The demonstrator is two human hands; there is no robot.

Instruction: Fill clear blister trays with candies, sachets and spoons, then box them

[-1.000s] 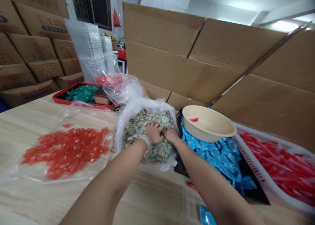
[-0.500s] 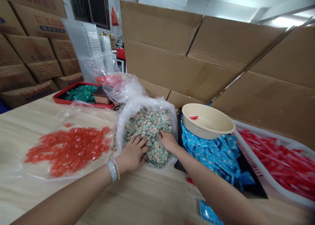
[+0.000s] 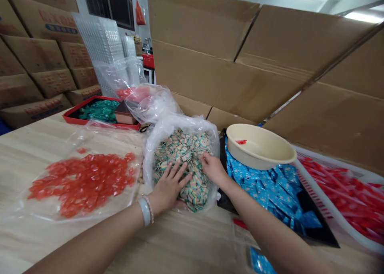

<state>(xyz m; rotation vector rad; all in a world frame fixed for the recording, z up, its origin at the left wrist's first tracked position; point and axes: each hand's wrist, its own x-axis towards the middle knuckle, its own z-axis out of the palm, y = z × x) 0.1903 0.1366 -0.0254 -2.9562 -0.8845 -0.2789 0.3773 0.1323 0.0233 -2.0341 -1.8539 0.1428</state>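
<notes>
The left hand (image 3: 169, 188) lies with fingers (image 3: 180, 173) open and the right hand (image 3: 212, 168) curls, grip unclear, on the small packets (image 3: 183, 146), so a shove could spill the slack plastic bag (image 3: 150, 158) across the counter (image 3: 75, 246).

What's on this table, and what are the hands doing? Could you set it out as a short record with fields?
Left hand: open, fingers spread on the packets
Right hand: fingers curled against the packets
Under the hands: small teal-and-cream wrapped packets
Holding them: clear plastic bag
To the left: red wrapped pieces on clear plastic
To the right: blue packets beneath a cream plastic basin
Far right: long red packets in a white tray
Behind: cardboard box flaps
</notes>
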